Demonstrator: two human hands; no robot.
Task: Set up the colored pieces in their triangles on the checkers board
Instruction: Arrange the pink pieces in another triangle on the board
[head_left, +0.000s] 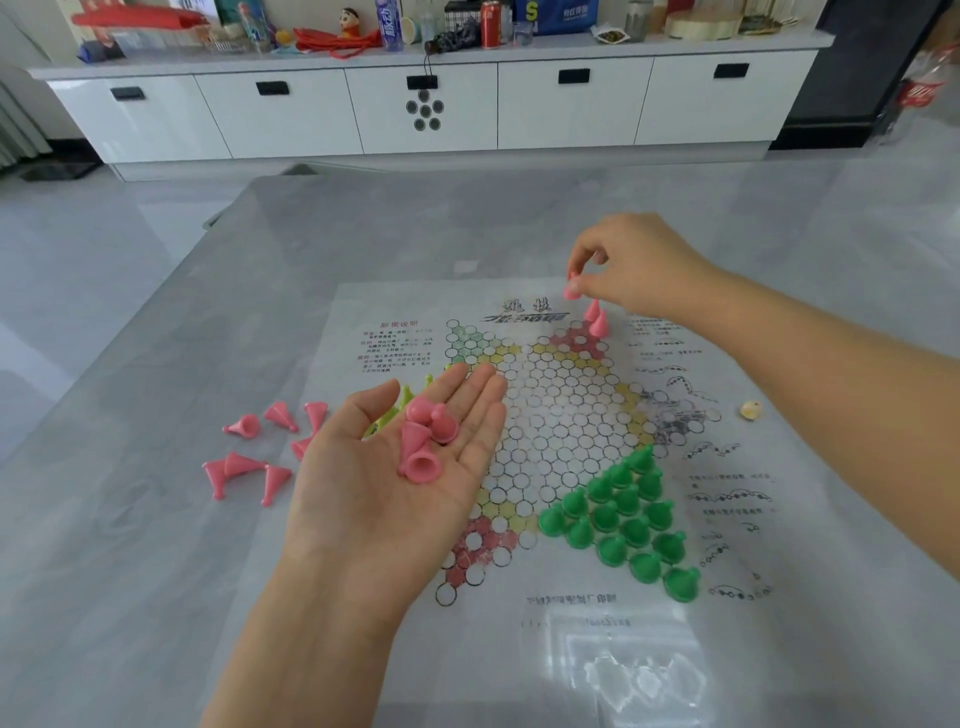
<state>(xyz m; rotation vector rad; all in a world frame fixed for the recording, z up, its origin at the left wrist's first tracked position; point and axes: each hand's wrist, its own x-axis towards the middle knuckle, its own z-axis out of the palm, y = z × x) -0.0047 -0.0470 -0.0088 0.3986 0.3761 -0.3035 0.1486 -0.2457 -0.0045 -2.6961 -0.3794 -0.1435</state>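
A paper checkers board (558, 410) lies flat on the grey table. Several green pieces (623, 519) fill its near right triangle. Two pink pieces (595, 318) stand in the far right red triangle. My right hand (631, 265) pinches one pink piece (571, 288) just above and left of that pair. My left hand (410, 467) hovers palm up over the board's left side, cupping three pink pieces (423, 441). Yellow-green pieces (395, 410) peek out from behind that hand. Several loose pink pieces (254, 457) lie on their sides on the table, left of the board.
A small pale die (749, 409) rests on the board sheet's right margin. White cabinets (426, 109) with a cluttered countertop stand beyond the table's far edge. A plastic bottle (919, 88) appears at the far right.
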